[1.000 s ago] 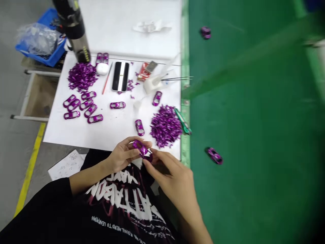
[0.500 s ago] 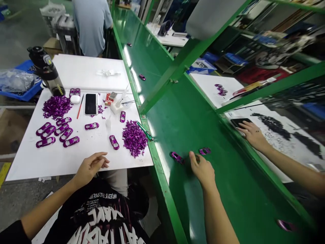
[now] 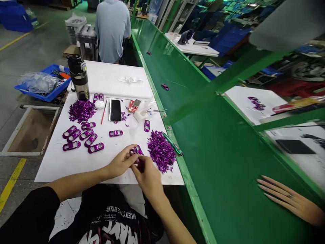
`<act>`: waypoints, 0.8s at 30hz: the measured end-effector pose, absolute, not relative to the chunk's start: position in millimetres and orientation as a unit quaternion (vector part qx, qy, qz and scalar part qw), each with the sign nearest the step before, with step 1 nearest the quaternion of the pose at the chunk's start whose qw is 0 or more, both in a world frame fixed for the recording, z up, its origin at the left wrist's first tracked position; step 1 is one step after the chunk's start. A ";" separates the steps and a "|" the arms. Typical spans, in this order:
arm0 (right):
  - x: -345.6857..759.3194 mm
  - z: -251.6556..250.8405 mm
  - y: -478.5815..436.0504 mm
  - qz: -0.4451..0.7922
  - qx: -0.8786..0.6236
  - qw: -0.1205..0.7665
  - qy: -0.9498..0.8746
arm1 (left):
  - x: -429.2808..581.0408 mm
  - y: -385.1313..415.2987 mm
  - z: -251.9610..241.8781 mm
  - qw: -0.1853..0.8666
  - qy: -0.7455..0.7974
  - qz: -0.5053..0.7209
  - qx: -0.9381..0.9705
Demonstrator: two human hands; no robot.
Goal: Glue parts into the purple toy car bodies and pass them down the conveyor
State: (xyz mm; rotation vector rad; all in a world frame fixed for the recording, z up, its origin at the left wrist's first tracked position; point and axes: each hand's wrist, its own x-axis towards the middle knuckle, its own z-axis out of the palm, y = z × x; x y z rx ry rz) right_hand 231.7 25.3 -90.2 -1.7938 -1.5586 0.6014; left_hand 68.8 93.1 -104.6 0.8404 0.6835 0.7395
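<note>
Both hands meet over the front of the white table. My left hand (image 3: 123, 162) is closed, its thumb and fingers pinching a small purple toy car (image 3: 132, 152). My right hand (image 3: 148, 174) is closed on the same car from the right, and the fingers hide much of it. Just behind them another purple toy car (image 3: 138, 149) shows in part. Right of the hands lies a heap of small purple pieces (image 3: 161, 151). Several purple toy cars (image 3: 91, 139) sit in a group at the left, and single ones (image 3: 115, 133) lie farther in.
A green conveyor (image 3: 208, 152) runs along the right, carrying a few purple cars. Over it reaches a co-worker's hand (image 3: 291, 200). On the white table (image 3: 58, 166) stand a bottle (image 3: 79, 78), a phone (image 3: 115, 110), a second purple heap (image 3: 81, 111) and green tweezers (image 3: 172, 144).
My right hand has come from the conveyor to the table and met my left hand at a purple toy car. The co-worker's hand has moved over the belt. The view has swung left.
</note>
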 end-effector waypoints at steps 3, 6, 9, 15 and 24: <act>214.5 -85.2 59.6 0.292 -0.649 0.308 -0.632 | 65.7 107.8 -114.1 0.801 0.339 0.363 0.333; 241.8 -74.4 102.0 0.285 -0.670 0.301 -0.616 | 56.9 117.2 -114.5 0.821 0.337 0.360 0.286; 259.5 -75.7 143.5 0.267 -0.689 0.362 -0.568 | 52.5 122.7 -110.4 0.855 0.319 0.343 0.224; 245.7 -86.6 164.5 0.371 -0.624 0.434 -0.533 | 53.5 125.3 -113.2 0.882 0.295 0.316 0.186; 227.3 -65.9 131.9 0.208 -0.527 0.689 -0.452 | 64.5 121.9 -106.8 0.837 0.343 0.390 0.173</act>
